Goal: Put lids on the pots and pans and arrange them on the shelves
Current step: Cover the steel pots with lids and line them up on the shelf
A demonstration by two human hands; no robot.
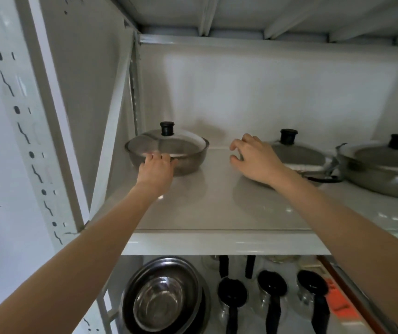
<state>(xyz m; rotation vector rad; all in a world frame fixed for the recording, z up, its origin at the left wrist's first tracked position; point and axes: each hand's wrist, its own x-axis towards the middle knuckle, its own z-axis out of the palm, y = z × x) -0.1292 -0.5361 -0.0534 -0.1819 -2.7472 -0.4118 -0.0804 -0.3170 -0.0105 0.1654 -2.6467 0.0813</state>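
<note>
While shelving proceeds, left hand [156,165] grips the lidded pot [166,153].
Right hand [253,157], right of pot, hangs unclenched; next: align it.

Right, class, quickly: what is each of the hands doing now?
Left hand: fingers curled on the near rim of the left pot.
Right hand: loosely curled, holding nothing.

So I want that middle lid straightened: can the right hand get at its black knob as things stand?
Probably yes: the right hand hovers open beside the middle lid, and nothing covers its knob.
</note>
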